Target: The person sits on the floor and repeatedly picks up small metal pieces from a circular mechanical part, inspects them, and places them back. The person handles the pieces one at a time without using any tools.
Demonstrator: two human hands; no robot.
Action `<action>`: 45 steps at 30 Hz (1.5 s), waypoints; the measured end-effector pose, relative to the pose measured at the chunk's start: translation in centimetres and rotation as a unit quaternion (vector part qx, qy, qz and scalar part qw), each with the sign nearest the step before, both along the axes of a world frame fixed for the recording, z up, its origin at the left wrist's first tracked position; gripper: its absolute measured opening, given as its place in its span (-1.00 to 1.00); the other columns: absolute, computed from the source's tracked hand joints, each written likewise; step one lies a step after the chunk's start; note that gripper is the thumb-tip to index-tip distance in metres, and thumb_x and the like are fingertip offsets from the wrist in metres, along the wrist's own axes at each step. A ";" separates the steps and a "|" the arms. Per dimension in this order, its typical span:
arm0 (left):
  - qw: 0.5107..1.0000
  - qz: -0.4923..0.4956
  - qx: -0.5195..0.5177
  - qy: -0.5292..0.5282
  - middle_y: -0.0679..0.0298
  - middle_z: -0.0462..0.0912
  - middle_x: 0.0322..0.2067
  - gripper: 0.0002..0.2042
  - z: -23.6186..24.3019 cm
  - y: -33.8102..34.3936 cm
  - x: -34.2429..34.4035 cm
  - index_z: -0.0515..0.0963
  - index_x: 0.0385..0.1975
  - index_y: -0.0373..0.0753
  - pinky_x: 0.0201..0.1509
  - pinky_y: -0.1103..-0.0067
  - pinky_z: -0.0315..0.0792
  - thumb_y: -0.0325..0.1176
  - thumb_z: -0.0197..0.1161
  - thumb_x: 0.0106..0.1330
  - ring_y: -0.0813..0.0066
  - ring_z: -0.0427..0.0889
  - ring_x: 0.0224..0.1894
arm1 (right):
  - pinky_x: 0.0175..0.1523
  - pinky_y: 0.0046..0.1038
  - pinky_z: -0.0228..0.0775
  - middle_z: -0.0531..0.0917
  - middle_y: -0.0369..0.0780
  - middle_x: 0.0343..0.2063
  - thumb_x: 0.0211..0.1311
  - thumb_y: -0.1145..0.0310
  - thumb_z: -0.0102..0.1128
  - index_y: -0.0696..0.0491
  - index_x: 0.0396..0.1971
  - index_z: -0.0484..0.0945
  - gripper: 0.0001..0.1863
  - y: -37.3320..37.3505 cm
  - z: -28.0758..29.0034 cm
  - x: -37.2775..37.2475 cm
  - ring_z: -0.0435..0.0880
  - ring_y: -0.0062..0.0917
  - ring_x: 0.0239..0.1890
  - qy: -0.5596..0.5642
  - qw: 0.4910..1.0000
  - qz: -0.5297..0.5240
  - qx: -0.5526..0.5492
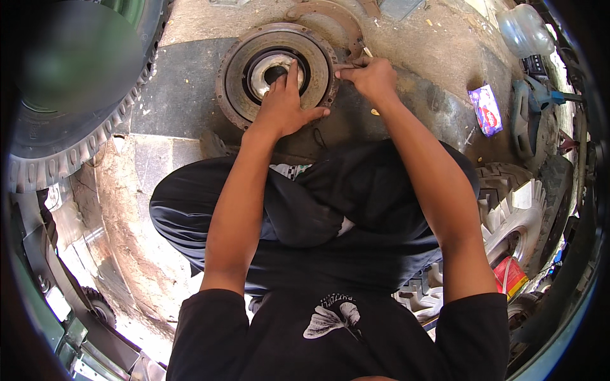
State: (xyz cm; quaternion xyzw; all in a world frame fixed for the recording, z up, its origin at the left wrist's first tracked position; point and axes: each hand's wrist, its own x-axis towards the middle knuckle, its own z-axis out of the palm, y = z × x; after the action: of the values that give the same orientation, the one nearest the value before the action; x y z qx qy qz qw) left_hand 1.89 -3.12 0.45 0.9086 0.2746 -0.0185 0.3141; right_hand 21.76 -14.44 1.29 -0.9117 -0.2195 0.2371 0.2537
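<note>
A round metal flanged hub (234, 79) lies on the dark mat in front of me, with small holes around its rim and a shiny ring about its dark centre bore. My left hand (280, 109) rests on its near side, fingers reaching over the shiny ring and thumb spread to the right. At the hub's right edge, my right hand (372, 77) is closed, its fingertips at the rim. A thin, pale-tipped stick (366, 50) pokes out beyond the right-hand fingers; the rest is hidden in the grip.
Beyond the hub lies a rusty curved metal piece (343, 20). A large tyre (70, 155) stands at left. To the right are a purple packet (485, 110), a clear plastic bottle (525, 30), a cut grey-blue container (526, 117) and a treaded tyre (518, 216).
</note>
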 end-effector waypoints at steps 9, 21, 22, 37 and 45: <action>0.992 0.040 -0.107 -0.062 -0.42 0.21 0.44 0.32 0.1 1.5 -0.7 -0.20 0.57 -0.50 0.59 0.23 0.18 0.22 0.58 0.10 -0.22 0.23 0.53 | 0.10 -0.30 0.60 0.84 -0.06 -0.22 -0.08 0.02 0.68 0.06 -0.10 0.82 -0.44 -0.5 0.3 -1.6 0.83 -0.23 -0.12 0.006 0.999 -0.001 0.034; 0.997 0.024 -0.048 -0.050 -0.40 0.20 0.45 0.28 -0.1 1.4 -0.1 -0.12 0.58 -0.46 0.57 0.18 0.19 0.22 0.57 0.10 -0.26 0.20 0.53 | 0.00 -0.28 0.61 0.84 -0.09 -0.23 0.16 0.19 0.57 0.05 -0.06 0.79 -0.62 0.6 -0.5 -0.6 0.84 -0.25 -0.17 -0.048 0.982 0.017 0.180; 0.997 0.027 -0.053 -0.045 -0.39 0.20 0.45 0.28 0.1 1.1 0.2 -0.12 0.58 -0.46 0.57 0.18 0.19 0.22 0.57 0.10 -0.25 0.20 0.53 | 0.00 -0.28 0.61 0.84 -0.11 -0.23 0.19 0.22 0.56 0.04 -0.07 0.79 -0.65 0.5 -0.9 -0.1 0.84 -0.26 -0.18 -0.047 0.979 0.025 0.194; 0.999 0.020 -0.013 -0.037 -0.37 0.26 0.40 0.30 -0.9 0.8 -0.3 -0.17 0.61 -0.35 0.53 0.12 0.23 0.25 0.55 0.09 -0.30 0.27 0.47 | -0.06 -0.15 0.60 0.77 0.05 -0.38 0.12 0.10 0.58 0.07 -0.14 0.80 -0.59 0.6 -0.2 -0.9 0.78 -0.03 -0.26 -0.152 0.974 0.128 0.110; 0.997 0.032 -0.047 -0.043 -0.40 0.31 0.38 0.29 -0.3 1.4 0.6 -0.18 0.60 -0.39 0.52 0.15 0.26 0.18 0.58 0.10 -0.32 0.31 0.45 | -0.02 -0.18 0.60 0.79 0.00 -0.28 0.16 0.10 0.55 0.04 -0.12 0.80 -0.61 1.0 -0.7 0.4 0.77 -0.06 -0.21 -0.137 0.972 0.139 0.128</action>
State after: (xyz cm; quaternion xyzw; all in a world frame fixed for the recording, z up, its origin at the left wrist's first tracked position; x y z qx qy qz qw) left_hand 2.53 -1.72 0.11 0.8834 0.2891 0.0175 0.3683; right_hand 22.16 -13.42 0.62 -0.8559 -0.4058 0.1128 0.3001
